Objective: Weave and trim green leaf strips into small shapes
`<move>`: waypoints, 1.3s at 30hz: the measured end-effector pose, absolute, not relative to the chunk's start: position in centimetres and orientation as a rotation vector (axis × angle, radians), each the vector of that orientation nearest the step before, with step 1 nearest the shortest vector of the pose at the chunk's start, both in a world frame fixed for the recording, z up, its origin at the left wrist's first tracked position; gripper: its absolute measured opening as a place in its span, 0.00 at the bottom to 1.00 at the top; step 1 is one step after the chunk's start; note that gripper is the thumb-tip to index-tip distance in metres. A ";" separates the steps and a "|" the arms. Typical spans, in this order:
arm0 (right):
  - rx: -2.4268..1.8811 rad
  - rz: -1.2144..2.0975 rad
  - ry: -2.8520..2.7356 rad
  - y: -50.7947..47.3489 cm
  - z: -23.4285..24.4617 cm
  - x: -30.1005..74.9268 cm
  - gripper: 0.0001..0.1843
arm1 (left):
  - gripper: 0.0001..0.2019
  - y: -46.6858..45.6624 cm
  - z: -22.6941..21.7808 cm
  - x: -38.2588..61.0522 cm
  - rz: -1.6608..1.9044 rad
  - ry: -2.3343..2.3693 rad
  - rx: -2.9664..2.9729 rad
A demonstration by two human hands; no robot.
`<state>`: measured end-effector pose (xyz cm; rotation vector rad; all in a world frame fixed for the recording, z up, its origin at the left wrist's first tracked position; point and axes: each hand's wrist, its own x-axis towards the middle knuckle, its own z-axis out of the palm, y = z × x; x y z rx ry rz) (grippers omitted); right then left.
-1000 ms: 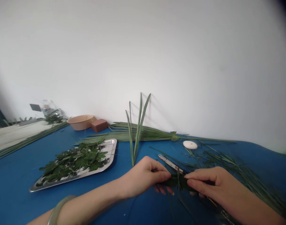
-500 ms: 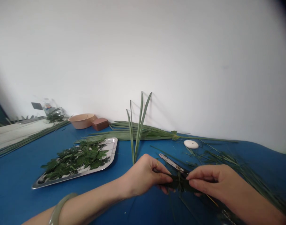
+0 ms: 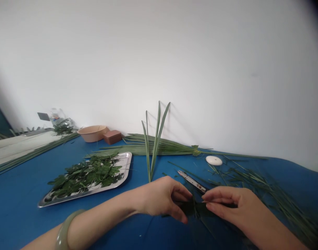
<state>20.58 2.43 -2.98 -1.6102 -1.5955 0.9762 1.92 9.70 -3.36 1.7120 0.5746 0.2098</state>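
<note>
My left hand [image 3: 162, 198] and my right hand [image 3: 230, 205] meet low over the blue table [image 3: 23, 194], both pinched on a dark green folded leaf piece [image 3: 195, 208] held between them. Long leaf blades [image 3: 155, 139] rise upright from behind my left hand. A pale green bangle [image 3: 66, 229] sits on my left wrist. Small scissors [image 3: 192, 181] lie on the table just beyond my fingers.
A steel tray [image 3: 123, 173] of dark green leaves lies at the left. A palm frond [image 3: 159, 149] stretches along the wall, with a white round object [image 3: 214, 160] near it. A tan bowl [image 3: 92, 133] and brown box [image 3: 112, 136] stand at the back. Loose leaf strips [image 3: 268, 189] cover the right.
Both hands have sunk slightly lower and nearer to me with the leaf piece. My left fingers have shifted over it; the scissors lie uncovered beyond them.
</note>
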 end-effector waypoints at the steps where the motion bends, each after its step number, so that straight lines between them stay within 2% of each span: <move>1: -1.602 0.986 -1.576 2.4 -3.1 20.7 0.07 | 0.17 9.7 -3.3 1.9 0.208 0.532 1.676; 6: -1.584 1.019 -1.503 2.6 -4.0 21.0 0.08 | 0.12 9.7 -4.3 2.7 0.344 0.625 1.476; 12: -1.588 1.072 -1.460 3.0 -4.5 20.9 0.11 | 0.14 9.3 -5.3 3.5 0.512 0.836 1.495; 19: -1.747 0.892 -1.614 3.1 -4.9 21.4 0.16 | 0.13 9.1 -5.2 3.7 0.650 0.844 1.503; 26: -1.712 0.976 -1.486 2.9 -4.7 21.3 0.11 | 0.20 9.4 -5.5 3.5 0.520 0.752 1.474; 30: -1.689 1.044 -1.285 3.3 -4.9 21.0 0.10 | 0.15 9.4 -5.7 3.4 0.432 0.688 1.449; 33: -1.663 1.001 -1.208 3.4 -5.3 20.6 0.11 | 0.14 9.5 -5.6 3.2 0.389 0.613 1.463; 37: -1.615 0.902 -1.172 3.2 -5.3 20.1 0.09 | 0.21 9.3 -5.1 3.0 0.352 0.598 1.580; 39: -1.612 0.857 -1.202 3.0 -5.2 19.8 0.08 | 0.18 9.2 -5.0 3.0 0.340 0.595 1.574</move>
